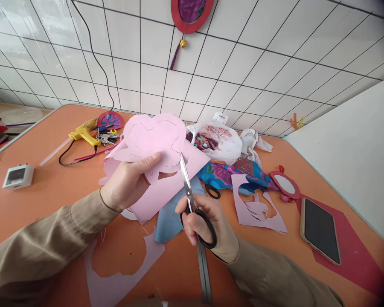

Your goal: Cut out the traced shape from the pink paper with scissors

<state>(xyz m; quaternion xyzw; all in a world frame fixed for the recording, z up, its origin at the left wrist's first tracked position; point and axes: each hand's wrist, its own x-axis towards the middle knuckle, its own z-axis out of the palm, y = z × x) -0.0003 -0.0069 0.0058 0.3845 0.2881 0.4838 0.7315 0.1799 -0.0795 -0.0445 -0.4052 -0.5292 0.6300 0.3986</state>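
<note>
My left hand [128,179] pinches a pink cut-out sheet [150,136] with the thumb on top, holding it up above the table. A drawn wavy outline runs inside the sheet's scalloped edge. In my right hand [211,226] is a pair of scissors [188,187] with black handles, fingers through the loops. Its blade tips point away from me and meet the sheet's lower right edge, close to the drawn line. Beneath lies a larger pink sheet [166,196], partly covering a piece of blue fabric [171,217].
Left: a yellow glue gun [85,131], keys [107,138] and a white charger [18,177]. Right: a white plastic bag [225,140], patterned blue fabric [224,175], pink offcuts [243,209], a small mirror [284,184] and a phone [320,230]. A pink offcut [97,277] lies near me.
</note>
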